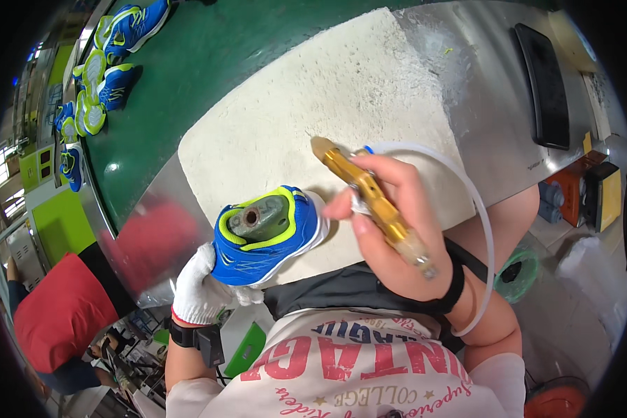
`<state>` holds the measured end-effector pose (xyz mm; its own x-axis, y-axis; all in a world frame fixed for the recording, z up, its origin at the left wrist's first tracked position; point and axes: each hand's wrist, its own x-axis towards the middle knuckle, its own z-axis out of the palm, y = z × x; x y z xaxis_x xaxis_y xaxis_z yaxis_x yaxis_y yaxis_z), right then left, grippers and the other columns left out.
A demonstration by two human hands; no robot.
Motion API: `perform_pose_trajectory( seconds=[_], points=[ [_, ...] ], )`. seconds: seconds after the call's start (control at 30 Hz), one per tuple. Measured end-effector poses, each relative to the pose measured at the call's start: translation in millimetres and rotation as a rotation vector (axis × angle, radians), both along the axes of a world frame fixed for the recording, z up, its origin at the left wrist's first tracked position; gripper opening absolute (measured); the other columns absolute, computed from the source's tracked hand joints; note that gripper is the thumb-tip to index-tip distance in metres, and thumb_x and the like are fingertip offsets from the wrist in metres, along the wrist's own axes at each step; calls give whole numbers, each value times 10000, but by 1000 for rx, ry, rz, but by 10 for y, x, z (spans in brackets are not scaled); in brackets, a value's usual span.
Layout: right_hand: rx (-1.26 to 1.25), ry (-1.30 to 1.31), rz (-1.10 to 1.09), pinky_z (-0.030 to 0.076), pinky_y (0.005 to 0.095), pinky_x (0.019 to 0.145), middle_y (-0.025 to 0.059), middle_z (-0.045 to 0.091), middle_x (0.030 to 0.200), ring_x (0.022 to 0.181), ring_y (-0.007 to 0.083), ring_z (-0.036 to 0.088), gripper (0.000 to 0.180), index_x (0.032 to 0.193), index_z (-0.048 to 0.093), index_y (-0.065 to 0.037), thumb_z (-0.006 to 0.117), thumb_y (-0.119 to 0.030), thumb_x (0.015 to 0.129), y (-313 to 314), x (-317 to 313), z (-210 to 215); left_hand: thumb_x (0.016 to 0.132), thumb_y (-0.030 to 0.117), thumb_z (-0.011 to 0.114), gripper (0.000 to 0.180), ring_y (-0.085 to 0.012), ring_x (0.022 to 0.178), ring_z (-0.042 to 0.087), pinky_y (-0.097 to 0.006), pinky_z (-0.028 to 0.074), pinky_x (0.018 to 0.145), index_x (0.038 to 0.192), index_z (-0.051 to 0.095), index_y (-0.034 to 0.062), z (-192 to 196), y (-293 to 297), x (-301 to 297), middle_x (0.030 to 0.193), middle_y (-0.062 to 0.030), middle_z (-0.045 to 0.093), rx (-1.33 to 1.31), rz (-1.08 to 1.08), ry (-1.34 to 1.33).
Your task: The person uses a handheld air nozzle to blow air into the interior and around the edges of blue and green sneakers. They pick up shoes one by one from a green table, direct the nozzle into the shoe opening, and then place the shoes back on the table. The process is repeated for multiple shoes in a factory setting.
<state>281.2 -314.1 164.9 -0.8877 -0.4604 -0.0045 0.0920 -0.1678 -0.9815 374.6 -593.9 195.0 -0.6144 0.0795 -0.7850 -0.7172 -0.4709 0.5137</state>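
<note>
Blue sneaker point(258, 259): at the near edge of a pale slab point(313, 97), a gray-green shoe last point(266, 217) filling its lime collar.
Left hand point(200, 287): white-gloved, grasping the sneaker's left end.
Right hand point(409, 230): bare, gripping a brass-colored, pen-shaped tool point(381, 207), pale tube point(478, 202) arching past the wrist.
Green work surface point(209, 59): more blue-and-lime sneakers point(116, 87) along its left edge.

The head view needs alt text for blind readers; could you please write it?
A gloved left hand holds a blue shoe with lime trim at a pale mat's edge; a bare right hand holds a gold tool with a pale hose. Similar shoes line a green surface, upper left.
</note>
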Motion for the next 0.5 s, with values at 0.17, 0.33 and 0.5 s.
perform_pose_trajectory(
  seconds=[0.17,0.33,0.5],
  points=[
    [-27,-13,-134,455,310,889,98,573,979,942,160,594,500,1359,307,-14,468,29,888,359,-206,120,942,475,493,596,-316,607,662,-495,587,600,1302,447,2,28,139,-440,1024,-221,661,37,82,53],
    [473,270,-269,430,336,934,229,561,1184,976,257,600,432,1309,366,17,536,-43,916,798,-791,276,981,359,499,520,-319,1041,626,-507,570,836,1350,381,12,-15,648,-2143,1286,-191,530,306,117,309],
    [893,674,-191,396,482,979,269,544,1080,991,448,534,518,1276,425,27,655,-64,821,767,-1318,399,981,363,505,462,-297,973,643,-512,532,886,1255,439,-3,-387,842,-3813,1137,-183,597,230,-21,540]
  ],
)
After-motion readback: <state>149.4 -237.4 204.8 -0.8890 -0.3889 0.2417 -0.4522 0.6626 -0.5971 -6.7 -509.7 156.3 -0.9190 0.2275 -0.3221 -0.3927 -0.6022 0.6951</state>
